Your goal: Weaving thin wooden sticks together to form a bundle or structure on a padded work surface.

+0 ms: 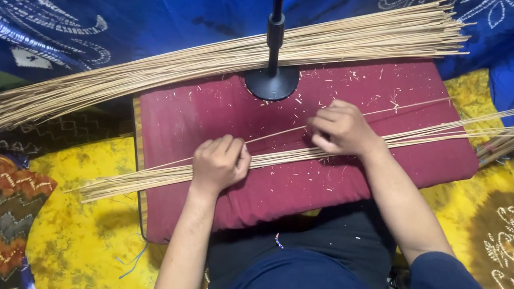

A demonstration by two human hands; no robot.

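I see my left hand (219,163) and right hand (341,129) both closed on a small bundle of thin sticks (144,179) on the red cushion (289,189). At 12 o'clock, a big pile of sticks (355,39) waits untouched.

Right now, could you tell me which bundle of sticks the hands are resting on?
The thin bundle across the red cushion, under both hands; the thick pile lies beyond, untouched.

No packages, labels, signs or screens are showing anywhere in this view, whether near, far, left or right; nothing here belongs to that kind.
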